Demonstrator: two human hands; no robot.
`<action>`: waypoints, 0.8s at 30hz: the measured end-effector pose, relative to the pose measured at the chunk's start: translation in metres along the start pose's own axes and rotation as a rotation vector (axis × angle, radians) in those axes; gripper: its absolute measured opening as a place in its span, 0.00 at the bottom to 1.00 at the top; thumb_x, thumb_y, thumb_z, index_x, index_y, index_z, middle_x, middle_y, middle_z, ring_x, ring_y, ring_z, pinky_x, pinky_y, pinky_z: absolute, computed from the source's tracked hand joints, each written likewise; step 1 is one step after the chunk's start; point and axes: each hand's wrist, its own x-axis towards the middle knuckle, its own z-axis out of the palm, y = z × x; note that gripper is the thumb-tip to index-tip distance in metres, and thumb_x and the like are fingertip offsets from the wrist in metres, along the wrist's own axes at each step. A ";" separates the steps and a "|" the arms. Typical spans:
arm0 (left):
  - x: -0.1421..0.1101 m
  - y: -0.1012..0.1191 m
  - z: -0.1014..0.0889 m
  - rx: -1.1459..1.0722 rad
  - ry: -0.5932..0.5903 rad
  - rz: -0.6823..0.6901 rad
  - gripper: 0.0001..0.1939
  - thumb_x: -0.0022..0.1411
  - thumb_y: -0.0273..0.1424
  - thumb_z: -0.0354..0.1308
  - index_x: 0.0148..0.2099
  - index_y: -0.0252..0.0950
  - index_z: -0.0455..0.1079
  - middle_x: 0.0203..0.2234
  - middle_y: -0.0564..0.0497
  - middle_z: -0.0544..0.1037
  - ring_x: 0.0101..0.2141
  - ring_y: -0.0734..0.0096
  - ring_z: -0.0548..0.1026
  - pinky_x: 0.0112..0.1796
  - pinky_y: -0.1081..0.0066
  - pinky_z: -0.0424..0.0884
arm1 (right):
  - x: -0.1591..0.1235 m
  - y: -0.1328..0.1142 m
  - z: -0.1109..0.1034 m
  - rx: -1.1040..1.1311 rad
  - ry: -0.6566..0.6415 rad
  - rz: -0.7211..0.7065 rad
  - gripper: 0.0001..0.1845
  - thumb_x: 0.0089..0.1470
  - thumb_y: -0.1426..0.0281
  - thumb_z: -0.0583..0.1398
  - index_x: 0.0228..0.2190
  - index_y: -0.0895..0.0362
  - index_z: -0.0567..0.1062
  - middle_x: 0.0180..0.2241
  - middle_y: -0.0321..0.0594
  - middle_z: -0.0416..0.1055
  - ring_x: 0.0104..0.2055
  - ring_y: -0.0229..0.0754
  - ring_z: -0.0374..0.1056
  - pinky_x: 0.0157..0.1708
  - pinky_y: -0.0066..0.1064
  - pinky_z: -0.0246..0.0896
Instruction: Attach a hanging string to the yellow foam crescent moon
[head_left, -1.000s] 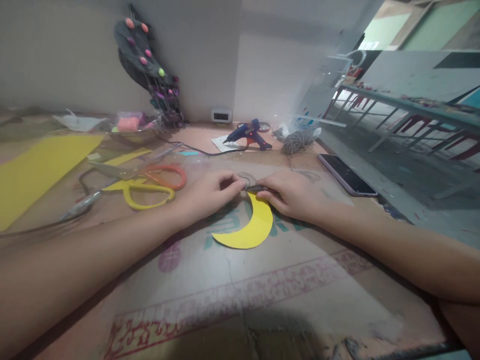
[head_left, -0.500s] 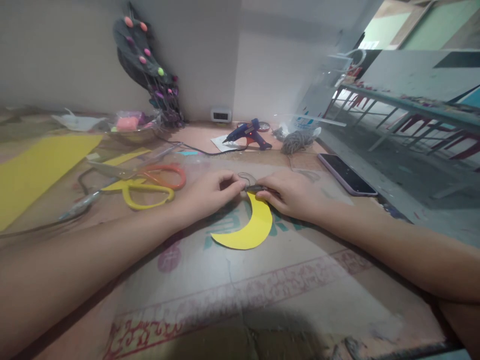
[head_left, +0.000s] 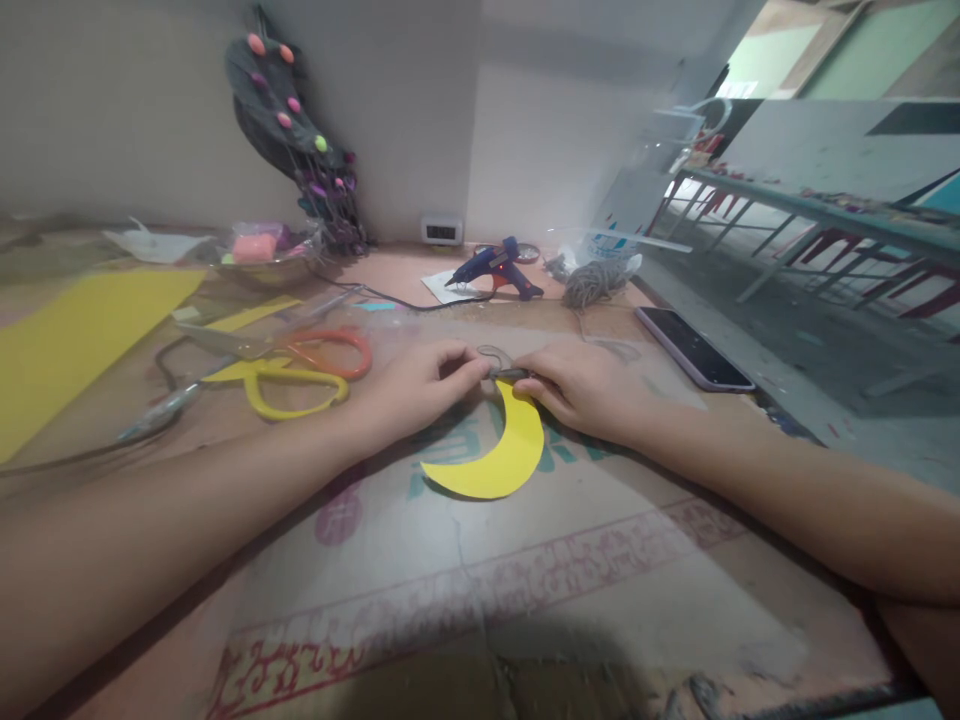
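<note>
A yellow paper crescent [head_left: 517, 450] lies over the sheet-covered table, its upper tip between my two hands. Thumb and finger of my left hand [head_left: 442, 375] pinch the end of a dark grey strand [head_left: 511, 375], which looks like yarn, at that tip. My right hand [head_left: 574, 385] is closed on the strand's other side, its thumb at the crescent's upper edge. A thin grey loop [head_left: 491, 352] curves up just behind the fingertips. My fingers hide exactly how strand and paper meet.
Scissors [head_left: 304, 400] with orange and yellow handles lie left, by yellow paper [head_left: 97, 340]. Behind are a blue glue gun [head_left: 487, 265], a small clock [head_left: 442, 231] and a ball of grey yarn [head_left: 596, 284]. A phone [head_left: 694, 348] rests near the right edge.
The crescent's lower end has swung very slightly to the left. Both hands keep nearly the same place, with the dark strand still between them.
</note>
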 end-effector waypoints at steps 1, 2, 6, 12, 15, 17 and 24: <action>0.000 0.000 0.000 0.002 0.007 0.010 0.21 0.67 0.46 0.48 0.36 0.36 0.73 0.30 0.52 0.78 0.31 0.69 0.73 0.31 0.71 0.65 | 0.000 0.000 0.000 0.016 0.016 0.007 0.18 0.64 0.63 0.52 0.42 0.62 0.76 0.33 0.47 0.77 0.34 0.44 0.69 0.32 0.31 0.54; 0.000 0.000 0.000 0.005 0.014 0.018 0.20 0.67 0.46 0.48 0.36 0.36 0.73 0.29 0.52 0.78 0.31 0.69 0.73 0.30 0.72 0.65 | 0.000 0.000 0.000 0.033 0.031 0.016 0.18 0.63 0.63 0.53 0.42 0.62 0.75 0.33 0.47 0.77 0.33 0.44 0.69 0.32 0.31 0.54; -0.001 0.001 0.000 0.007 0.052 0.028 0.20 0.68 0.45 0.48 0.36 0.36 0.72 0.29 0.52 0.78 0.32 0.68 0.74 0.29 0.72 0.64 | -0.002 0.000 -0.002 0.114 0.044 0.056 0.16 0.61 0.61 0.56 0.38 0.61 0.75 0.28 0.42 0.74 0.28 0.40 0.65 0.29 0.30 0.53; -0.002 0.002 0.000 -0.033 0.070 0.045 0.18 0.68 0.44 0.48 0.39 0.37 0.72 0.32 0.51 0.80 0.35 0.66 0.76 0.34 0.70 0.68 | -0.003 0.002 0.001 0.256 0.014 0.140 0.07 0.54 0.68 0.59 0.33 0.59 0.74 0.25 0.37 0.71 0.25 0.36 0.63 0.26 0.26 0.52; -0.002 0.001 0.001 -0.058 0.090 0.074 0.15 0.67 0.41 0.50 0.46 0.38 0.73 0.37 0.50 0.80 0.38 0.66 0.77 0.37 0.68 0.71 | -0.003 0.003 0.002 0.314 0.013 0.137 0.06 0.53 0.71 0.58 0.33 0.59 0.74 0.24 0.36 0.70 0.24 0.35 0.62 0.26 0.25 0.53; -0.003 0.001 0.002 -0.036 0.124 0.123 0.15 0.67 0.38 0.53 0.50 0.39 0.72 0.42 0.50 0.80 0.41 0.66 0.76 0.41 0.67 0.71 | -0.003 0.002 0.002 0.322 0.013 0.119 0.05 0.53 0.71 0.58 0.33 0.59 0.73 0.24 0.35 0.69 0.23 0.34 0.61 0.25 0.25 0.53; -0.004 0.004 0.000 0.096 0.134 0.271 0.11 0.67 0.33 0.53 0.48 0.41 0.75 0.42 0.52 0.79 0.44 0.68 0.74 0.47 0.68 0.69 | -0.003 0.002 0.001 0.308 0.016 0.075 0.06 0.51 0.72 0.57 0.33 0.59 0.73 0.25 0.37 0.70 0.25 0.36 0.62 0.26 0.26 0.52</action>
